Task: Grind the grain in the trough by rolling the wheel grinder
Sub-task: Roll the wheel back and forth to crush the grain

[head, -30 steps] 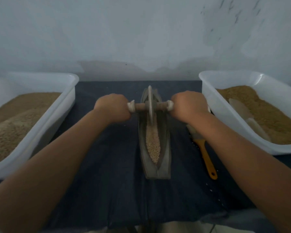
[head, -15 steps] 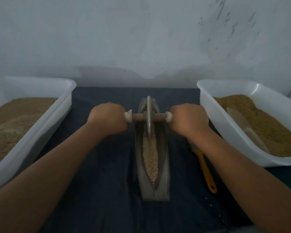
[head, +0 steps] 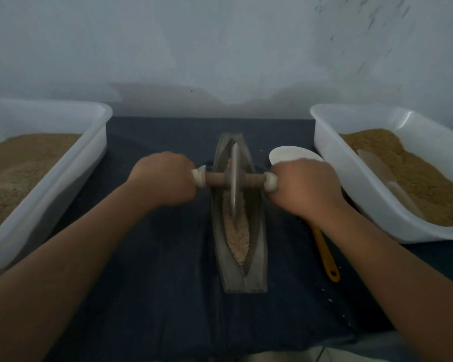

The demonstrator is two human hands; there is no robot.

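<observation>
A narrow boat-shaped grey trough (head: pixel 258 257) lies lengthwise on the dark cloth, with pale grain (head: pixel 237 239) along its groove. The wheel grinder (head: pixel 234 178), a thin metal disc on a wooden axle, stands upright in the groove near the trough's middle. My left hand (head: pixel 165 178) grips the axle's left end and my right hand (head: pixel 305 185) grips the right end, each fist wrapped round a white-capped handle.
A white tub (head: pixel 63 176) of brown grain stands at the left, another white tub (head: pixel 351 184) with grain and a pale scoop (head: pixel 377 168) at the right. A white dish (head: pixel 285 154) and an orange-handled brush (head: pixel 324 254) lie right of the trough. A wall rises behind.
Both hands have drawn the wheel from the trough's far end toward me, to about the middle of the groove. The white dish behind my right hand has come into view.
</observation>
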